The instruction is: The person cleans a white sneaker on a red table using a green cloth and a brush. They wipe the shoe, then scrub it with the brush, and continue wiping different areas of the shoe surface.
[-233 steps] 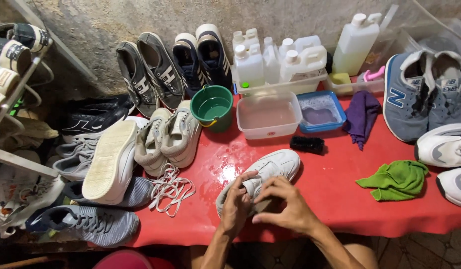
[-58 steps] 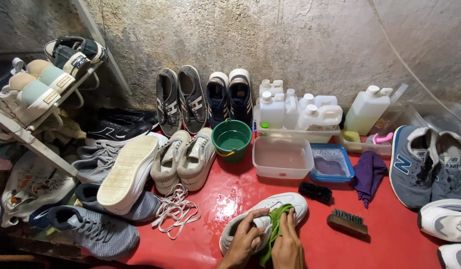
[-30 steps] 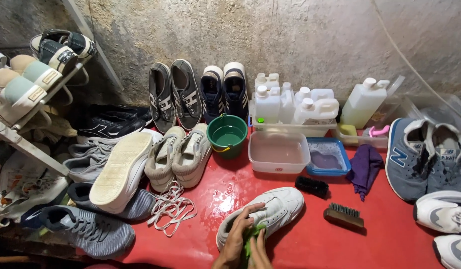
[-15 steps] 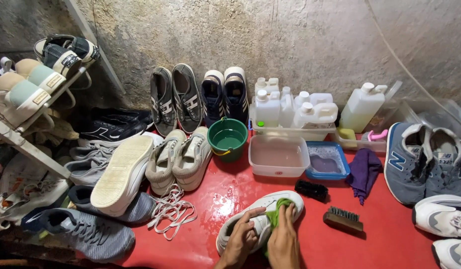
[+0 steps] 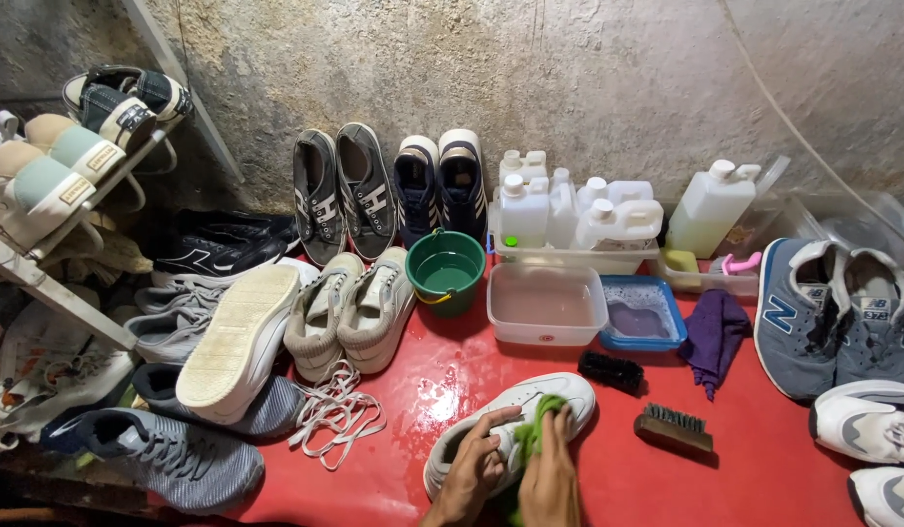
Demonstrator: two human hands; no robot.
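White sneaker [image 5: 530,410] gripped by L hand [image 5: 474,470], R hand [image 5: 550,476] fingers pressing green cloth [image 5: 533,434]

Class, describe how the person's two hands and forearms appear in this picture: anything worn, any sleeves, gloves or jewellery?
Both hands are bare: the left hand and right hand wear no gloves, and no rings or watch show. The visible wrists carry no sleeves; the forearms are cut off by the picture's lower edge.

At the bottom centre of the frame, the left hand [image 5: 474,471] grips the heel end of a white leather sneaker [image 5: 511,429] lying on the wet red table [image 5: 764,468]. The right hand [image 5: 551,478] presses a green cloth [image 5: 532,437] onto the shoe's upper. Just right lie a wooden bristle brush [image 5: 675,429] and a black scrub brush [image 5: 609,373]. Above, mid-frame, stand a green plastic bucket [image 5: 446,271] and a clear tub of water [image 5: 547,305].
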